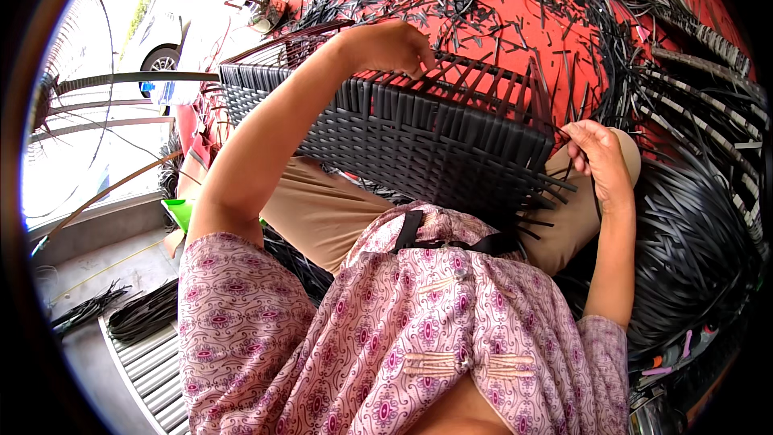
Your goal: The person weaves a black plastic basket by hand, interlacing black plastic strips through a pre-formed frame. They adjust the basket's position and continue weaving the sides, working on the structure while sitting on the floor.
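Observation:
A black woven basket (pixel 403 125) lies tilted across my lap, its side of flat plastic strips toward me and loose strip ends jutting from its right corner. Over its far upper edge reaches my left hand (pixel 390 48), fingers bent down and closed at the rim; what they hold there is hidden. At the right corner, my right hand (pixel 596 157) pinches a thin black strip (pixel 597 193) between thumb and fingers; part of it hangs below the palm. Dark open strips (pixel 491 84) cross the basket's upper side between my hands.
Black strip scraps (pixel 483 4) litter the red floor covering (pixel 576 56) ahead. A big heap of black strips (pixel 684 234) stands at my right, with bundled strips (pixel 700 105) beyond. Another strip bundle (pixel 145 310) lies at left near a slatted panel (pixel 153 379).

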### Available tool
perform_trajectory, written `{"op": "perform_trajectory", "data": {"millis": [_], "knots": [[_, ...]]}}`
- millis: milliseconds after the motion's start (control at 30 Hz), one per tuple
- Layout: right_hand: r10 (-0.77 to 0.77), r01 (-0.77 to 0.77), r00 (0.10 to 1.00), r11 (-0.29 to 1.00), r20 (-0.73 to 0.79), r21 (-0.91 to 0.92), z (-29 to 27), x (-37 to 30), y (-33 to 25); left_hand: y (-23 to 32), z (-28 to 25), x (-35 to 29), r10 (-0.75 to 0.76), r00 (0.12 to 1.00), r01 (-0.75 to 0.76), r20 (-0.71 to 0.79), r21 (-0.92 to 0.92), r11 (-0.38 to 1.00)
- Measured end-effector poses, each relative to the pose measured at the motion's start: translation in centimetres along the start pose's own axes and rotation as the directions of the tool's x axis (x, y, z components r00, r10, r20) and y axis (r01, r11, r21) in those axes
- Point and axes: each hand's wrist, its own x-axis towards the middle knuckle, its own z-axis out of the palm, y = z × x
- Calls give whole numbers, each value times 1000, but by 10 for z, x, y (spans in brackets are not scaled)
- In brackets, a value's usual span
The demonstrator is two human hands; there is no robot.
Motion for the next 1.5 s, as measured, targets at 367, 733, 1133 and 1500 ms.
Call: {"op": "perform_trajectory", "data": {"millis": [367,733,1133,1500], "knots": [[15,-15,1000,1000,27,-9,4,-9,-12,-6,-4,-13,-153,980,130,129,171,977],[-35,35,999,999,-17,38,16,-10,-11,-29,-20,-24,-163,986,168,40,-182,969],[26,-26,1000,998,5,-62,1,-11,-5,-59,-18,-35,-72,997,67,5,299,952],[-114,117,989,993,-94,23,27,-8,-13,-51,-41,-42,-265,962,266,61,-4,964]]}}
